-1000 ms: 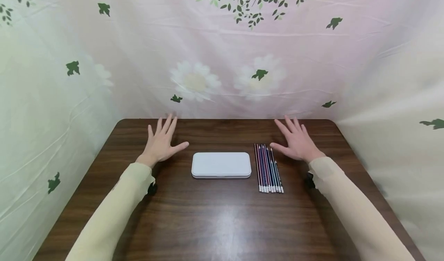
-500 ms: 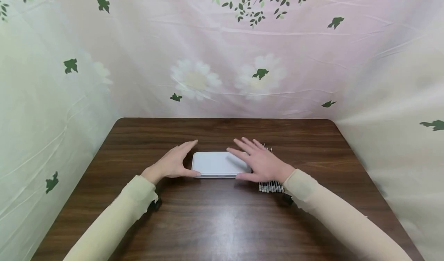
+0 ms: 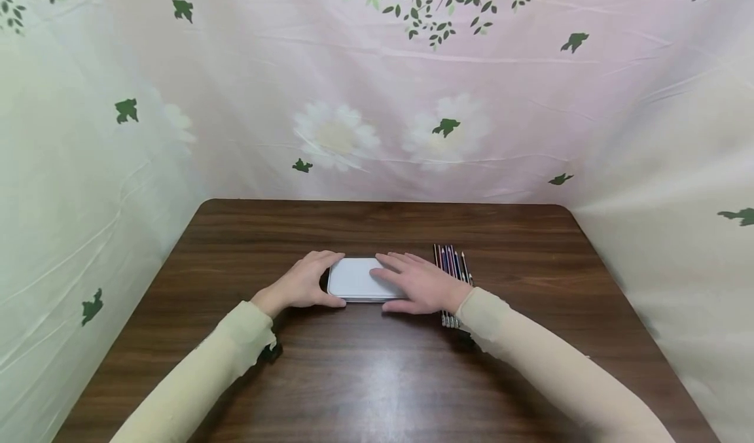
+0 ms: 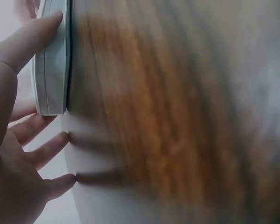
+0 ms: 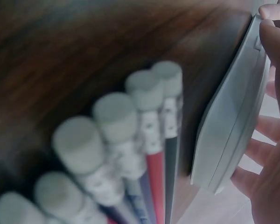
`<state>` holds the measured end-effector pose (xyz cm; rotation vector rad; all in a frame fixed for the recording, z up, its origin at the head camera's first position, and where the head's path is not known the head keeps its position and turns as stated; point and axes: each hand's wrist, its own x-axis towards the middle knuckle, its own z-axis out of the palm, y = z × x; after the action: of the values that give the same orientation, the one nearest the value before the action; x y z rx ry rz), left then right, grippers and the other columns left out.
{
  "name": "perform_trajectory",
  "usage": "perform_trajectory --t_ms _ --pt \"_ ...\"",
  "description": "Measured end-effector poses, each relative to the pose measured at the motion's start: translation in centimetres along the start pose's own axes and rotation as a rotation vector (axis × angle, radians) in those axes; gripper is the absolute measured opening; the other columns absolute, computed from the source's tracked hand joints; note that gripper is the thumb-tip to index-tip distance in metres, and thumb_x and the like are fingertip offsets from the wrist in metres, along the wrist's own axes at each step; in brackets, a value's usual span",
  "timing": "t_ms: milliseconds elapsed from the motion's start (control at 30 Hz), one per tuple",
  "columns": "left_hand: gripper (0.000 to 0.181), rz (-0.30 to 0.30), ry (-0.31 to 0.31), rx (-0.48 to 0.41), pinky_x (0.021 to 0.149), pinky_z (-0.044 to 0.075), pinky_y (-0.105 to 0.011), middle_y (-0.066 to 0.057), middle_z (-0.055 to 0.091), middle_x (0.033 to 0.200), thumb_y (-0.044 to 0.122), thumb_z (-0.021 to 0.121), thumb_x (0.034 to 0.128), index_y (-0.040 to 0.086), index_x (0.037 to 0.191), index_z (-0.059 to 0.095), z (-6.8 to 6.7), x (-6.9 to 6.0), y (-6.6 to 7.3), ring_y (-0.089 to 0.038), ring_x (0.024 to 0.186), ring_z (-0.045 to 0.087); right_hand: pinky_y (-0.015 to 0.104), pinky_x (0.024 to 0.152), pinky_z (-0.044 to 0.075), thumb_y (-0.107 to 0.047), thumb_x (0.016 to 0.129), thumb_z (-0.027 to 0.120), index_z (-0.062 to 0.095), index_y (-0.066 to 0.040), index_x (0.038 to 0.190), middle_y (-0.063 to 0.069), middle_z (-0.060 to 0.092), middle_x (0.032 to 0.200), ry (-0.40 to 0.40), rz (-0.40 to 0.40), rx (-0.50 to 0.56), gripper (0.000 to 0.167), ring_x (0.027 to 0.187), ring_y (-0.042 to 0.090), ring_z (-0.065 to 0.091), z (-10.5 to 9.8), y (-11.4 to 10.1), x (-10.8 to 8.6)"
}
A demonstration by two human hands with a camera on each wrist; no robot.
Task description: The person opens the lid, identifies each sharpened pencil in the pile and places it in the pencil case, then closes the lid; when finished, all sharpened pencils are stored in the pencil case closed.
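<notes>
A flat white pencil case [image 3: 359, 278] lies closed on the brown wooden table. My left hand [image 3: 300, 283] grips its left end, with the thumb along the front side and the fingers at the back edge; the left wrist view shows that thumb against the case's side [image 4: 56, 70]. Over the right part of the lid lies my right hand [image 3: 421, 284], its thumb at the front edge near a small latch [image 5: 258, 43] and its fingers reaching across to the back. Several pencils [image 3: 450, 263] with white erasers lie side by side, partly hidden under the right wrist.
The dark wood-grain table [image 3: 377, 377] ends at the back against a hanging fabric [image 3: 377, 103] printed with flowers, leaves and birds. More of this fabric closes off both sides. Eraser ends [image 5: 114, 116] fill the near part of the right wrist view.
Both hands have come inward and toward me from spread positions near the table's back, onto the two ends of the pencil case. The case shows no clear movement.
</notes>
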<state>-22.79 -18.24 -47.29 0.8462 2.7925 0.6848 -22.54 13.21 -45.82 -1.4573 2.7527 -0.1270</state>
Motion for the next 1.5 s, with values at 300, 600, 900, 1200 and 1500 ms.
perform_trajectory --t_ms 300,600,900,1200,1500 --pt "0.099 -0.001 0.038 0.062 0.111 0.044 -0.059 -0.012 0.06 0.146 0.054 0.091 0.0738 0.005 0.151 0.053 0.1 0.4 0.5 -0.035 0.136 0.053 0.054 0.113 0.047 -0.059 0.099 0.066 0.051 -0.018 0.148 0.023 0.049 0.156 0.033 -0.007 -0.115 0.065 0.138 0.038 0.054 -0.2 -0.7 1.1" --pt "0.096 0.012 0.052 0.104 0.115 0.037 -0.065 -0.012 0.063 0.139 0.055 0.092 0.0713 0.004 0.144 0.056 0.3 0.4 0.9 -0.034 0.132 0.056 0.046 0.084 0.061 -0.049 0.097 0.07 0.055 -0.012 0.127 0.014 0.061 0.121 0.087 -0.154 -0.319 0.05 0.1 0.03 0.067 -0.1 -0.7 1.7" --pt "0.096 0.001 0.054 0.042 0.118 0.033 -0.066 -0.012 0.062 0.137 0.049 0.094 0.0702 0.003 0.145 0.055 0.3 0.3 1.3 -0.033 0.132 0.056 0.042 0.08 0.062 -0.048 0.096 0.071 0.053 -0.013 0.127 0.01 0.06 0.114 0.042 -0.176 -0.294 0.05 0.096 0.025 0.064 -0.6 -0.3 1.9" --pt "0.097 0.008 0.073 0.042 0.12 0.032 -0.063 -0.011 0.063 0.135 0.05 0.095 0.0689 0.004 0.144 0.056 0.6 0.4 0.9 -0.031 0.131 0.057 0.037 0.078 0.061 -0.047 0.097 0.072 0.055 -0.013 0.132 0.009 0.06 0.115 0.061 -0.215 -0.252 0.051 0.095 0.023 0.063 -0.6 0.2 1.8" --pt "0.099 0.022 0.08 0.015 0.119 0.033 -0.065 -0.01 0.064 0.133 0.049 0.097 0.0673 0.005 0.145 0.055 0.6 0.3 0.7 -0.029 0.127 0.057 0.036 0.074 0.062 -0.043 0.103 0.063 0.053 -0.01 0.14 0.014 0.064 0.122 0.052 -0.241 -0.095 0.05 0.088 0.023 0.068 -1.5 0.9 1.7"
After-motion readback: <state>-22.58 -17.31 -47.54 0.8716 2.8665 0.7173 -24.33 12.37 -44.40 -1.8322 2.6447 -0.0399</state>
